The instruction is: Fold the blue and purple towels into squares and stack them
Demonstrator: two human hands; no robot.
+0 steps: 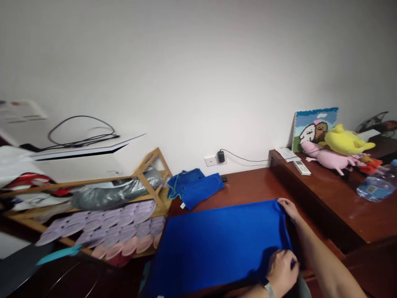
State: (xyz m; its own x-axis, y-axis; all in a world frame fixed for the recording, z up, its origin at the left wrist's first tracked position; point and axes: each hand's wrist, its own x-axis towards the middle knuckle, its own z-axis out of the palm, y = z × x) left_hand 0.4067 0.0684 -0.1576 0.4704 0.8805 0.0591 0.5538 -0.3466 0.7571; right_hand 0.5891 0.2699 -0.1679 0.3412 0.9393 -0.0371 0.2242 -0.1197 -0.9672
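A bright blue cloth [217, 244] lies spread over the dark red wooden surface in front of me. A white tag shows at its near left edge; I cannot tell whether it is a garment. My right hand [289, 210] pinches the cloth's far right corner between thumb and fingers. Nearer to me, my left hand [281, 271], with a band at the wrist, is closed at the near right edge, a bit of blue fabric showing between its fingers. Beyond the cloth, against the wall, lies a crumpled blue garment [198, 186] with green edging.
On the left, a wooden rack [151, 182] holds rows of lilac and pink slippers [124, 221] and bagged items. A raised wooden top at right carries plush toys [328, 155], a remote control [302, 167], a picture [314, 126] and a plastic bottle [376, 186]. A charger [221, 156] trails a cable.
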